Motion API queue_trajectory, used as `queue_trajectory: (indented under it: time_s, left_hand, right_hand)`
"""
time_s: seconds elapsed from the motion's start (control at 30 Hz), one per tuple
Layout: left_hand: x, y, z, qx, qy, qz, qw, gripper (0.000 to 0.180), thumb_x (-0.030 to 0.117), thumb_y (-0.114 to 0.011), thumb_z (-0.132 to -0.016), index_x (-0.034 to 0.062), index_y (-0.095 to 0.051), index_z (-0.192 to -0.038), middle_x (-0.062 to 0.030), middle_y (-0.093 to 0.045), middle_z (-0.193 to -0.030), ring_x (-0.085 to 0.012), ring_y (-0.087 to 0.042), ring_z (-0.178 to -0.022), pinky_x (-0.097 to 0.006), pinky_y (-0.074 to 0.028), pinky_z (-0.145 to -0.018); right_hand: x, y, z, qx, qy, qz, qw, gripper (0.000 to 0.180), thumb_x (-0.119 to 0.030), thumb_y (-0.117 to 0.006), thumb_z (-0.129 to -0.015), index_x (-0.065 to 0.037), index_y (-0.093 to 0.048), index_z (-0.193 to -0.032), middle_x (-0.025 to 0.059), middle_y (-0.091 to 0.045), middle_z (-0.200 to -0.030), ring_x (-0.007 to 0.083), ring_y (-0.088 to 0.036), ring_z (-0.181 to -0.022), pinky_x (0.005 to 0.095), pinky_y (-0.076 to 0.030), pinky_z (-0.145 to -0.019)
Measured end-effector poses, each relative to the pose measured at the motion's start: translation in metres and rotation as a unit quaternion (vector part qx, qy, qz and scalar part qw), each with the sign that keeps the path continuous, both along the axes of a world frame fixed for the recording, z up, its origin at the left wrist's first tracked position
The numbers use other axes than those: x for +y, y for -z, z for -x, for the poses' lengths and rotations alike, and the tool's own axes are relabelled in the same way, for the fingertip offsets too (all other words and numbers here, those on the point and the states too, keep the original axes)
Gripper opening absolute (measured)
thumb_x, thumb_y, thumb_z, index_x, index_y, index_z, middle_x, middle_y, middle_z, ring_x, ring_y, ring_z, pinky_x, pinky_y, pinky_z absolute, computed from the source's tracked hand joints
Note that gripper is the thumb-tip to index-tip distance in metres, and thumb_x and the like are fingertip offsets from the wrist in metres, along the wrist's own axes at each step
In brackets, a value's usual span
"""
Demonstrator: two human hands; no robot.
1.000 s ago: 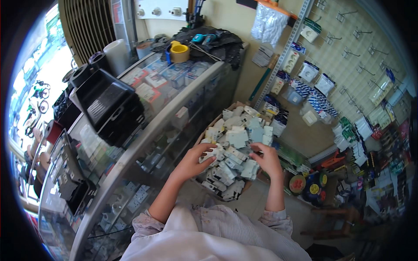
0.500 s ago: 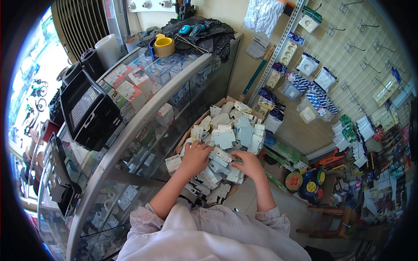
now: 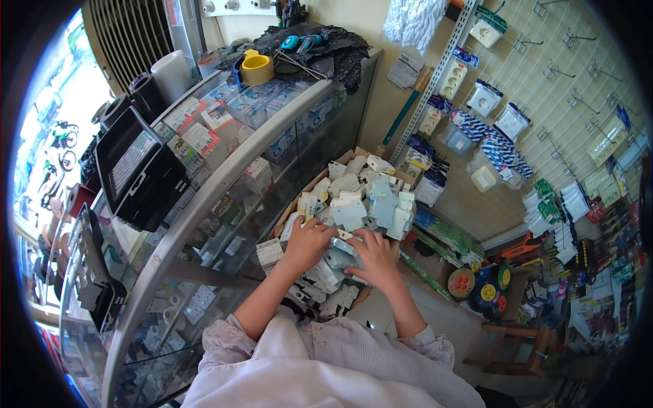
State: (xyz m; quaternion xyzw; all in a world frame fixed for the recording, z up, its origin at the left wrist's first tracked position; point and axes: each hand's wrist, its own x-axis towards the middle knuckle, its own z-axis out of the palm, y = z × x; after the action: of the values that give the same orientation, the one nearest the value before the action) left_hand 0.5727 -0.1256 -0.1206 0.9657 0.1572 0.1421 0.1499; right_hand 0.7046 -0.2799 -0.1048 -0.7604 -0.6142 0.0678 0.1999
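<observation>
A heap of white and pale grey circuit breakers fills a cardboard box below me. Over its near part, a pale circuit breaker lies between my two hands. My left hand grips its left end, the fingers bent and partly hidden. On the right, my right hand curls its fingers over the far edge of that breaker, with the thumb at the near side. More loose breakers lie beneath both hands, and one boxy breaker rests at the left edge of the heap.
A glass display counter curves along the left, with yellow tape and a black case on top. Packaged sockets hang on the right wall rack. Small wheels and a wooden stool stand at the lower right.
My right hand has moved inward and up, its fingers now reaching over the far edge of the held breaker. The breaker has turned slightly; my left hand has barely moved.
</observation>
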Motion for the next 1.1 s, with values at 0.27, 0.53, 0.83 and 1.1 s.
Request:
queue_trajectory:
  time_s: [0.27,0.53,0.83,1.1]
  left_hand:
    - [-0.003,-0.004,0.004,-0.07,0.01,0.15,0.986,0.029,0.018,-0.072,-0.073,0.0128,-0.059,-0.098,0.0009,-0.067,-0.095,-0.0221,-0.058,-0.101,-0.044,-0.033,-0.097]
    - [-0.003,-0.009,0.019,-0.011,0.037,0.16,0.986,0.045,0.03,-0.075,-0.072,0.0152,-0.06,-0.112,-0.0018,-0.064,-0.111,-0.0228,-0.048,-0.122,-0.048,-0.027,-0.104]
    - [-0.004,-0.007,0.019,-0.002,0.041,0.18,0.983,0.043,0.032,-0.075,-0.073,0.0167,-0.058,-0.11,0.0002,-0.064,-0.11,-0.0226,-0.047,-0.123,-0.051,-0.025,-0.104]
    - [0.002,-0.011,0.017,0.008,0.066,0.182,0.981,0.038,0.032,-0.074,-0.075,0.0173,-0.059,-0.107,0.0014,-0.066,-0.105,-0.0216,-0.049,-0.121,-0.05,-0.025,-0.104]
  right_hand:
    - [0.008,0.004,0.002,-0.022,-0.023,-0.03,0.999,0.062,-0.028,-0.081,-0.055,-0.011,-0.059,-0.11,0.0041,-0.048,-0.121,0.0256,-0.042,-0.116,0.0391,-0.034,-0.092]
    - [0.009,0.011,-0.003,0.016,-0.033,-0.053,0.998,0.04,-0.025,-0.078,-0.059,-0.009,-0.062,-0.092,0.0043,-0.055,-0.116,0.0236,-0.049,-0.112,0.0399,-0.038,-0.088]
    - [0.023,-0.005,-0.062,0.072,0.081,-0.181,0.978,0.031,-0.022,-0.073,-0.075,-0.005,-0.061,-0.098,0.0116,-0.058,-0.11,0.0303,-0.055,-0.105,0.0404,-0.044,-0.09]
    - [0.061,0.018,-0.155,0.11,0.132,-0.155,0.973,0.029,-0.016,-0.063,-0.083,-0.004,-0.057,-0.109,0.0161,-0.058,-0.111,0.0341,-0.054,-0.107,0.0402,-0.043,-0.091]
